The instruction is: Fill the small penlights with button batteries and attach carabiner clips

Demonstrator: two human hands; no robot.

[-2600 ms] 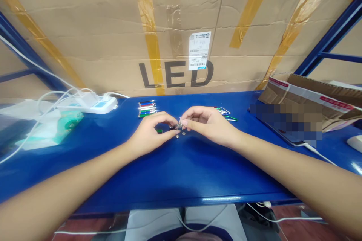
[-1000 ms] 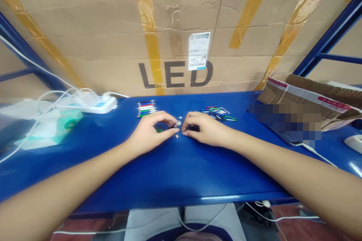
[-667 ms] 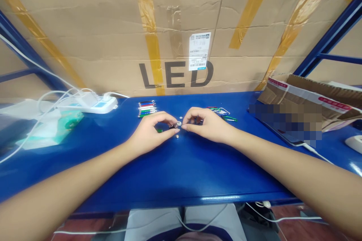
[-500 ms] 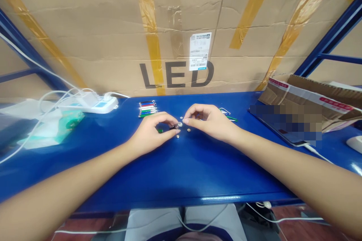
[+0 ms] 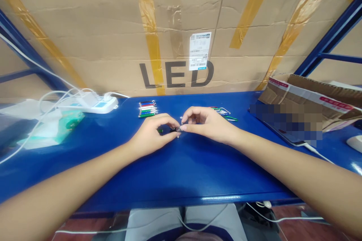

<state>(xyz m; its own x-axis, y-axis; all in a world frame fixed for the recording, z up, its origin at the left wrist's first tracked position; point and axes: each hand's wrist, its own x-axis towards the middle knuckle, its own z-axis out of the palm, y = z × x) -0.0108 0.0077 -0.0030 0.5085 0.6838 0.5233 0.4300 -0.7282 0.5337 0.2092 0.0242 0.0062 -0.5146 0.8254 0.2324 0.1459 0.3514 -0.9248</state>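
Observation:
My left hand [image 5: 151, 134] is closed in a pinch on a small black and silver cylinder [image 5: 178, 129], its silver end pointing right. Thumb and forefinger of my right hand [image 5: 210, 125] are pinched together at that silver end; whatever tiny piece sits between them is hidden. A small pale disc [image 5: 181, 117] lies on the blue table [image 5: 181, 173] just behind the fingertips. Another little metal piece [image 5: 178, 138] shows below the left fingertips. A bit of green [image 5: 160, 131] peeks out within the curl of my left hand.
Several coloured metal tubes [image 5: 147, 109] lie in a row behind my left hand. Behind my right hand are carabiner-like clips [image 5: 224, 111]. A power strip [image 5: 110, 104] and tissue pack [image 5: 56, 128] stand left; a tablet-like device [image 5: 279, 126] leans against a cardboard box [image 5: 308, 96] right.
My right hand has moved slightly left and down, bringing its fingertips against the cylinder's silver end. A small disc on the table is now covered by it. My left hand stays nearly still.

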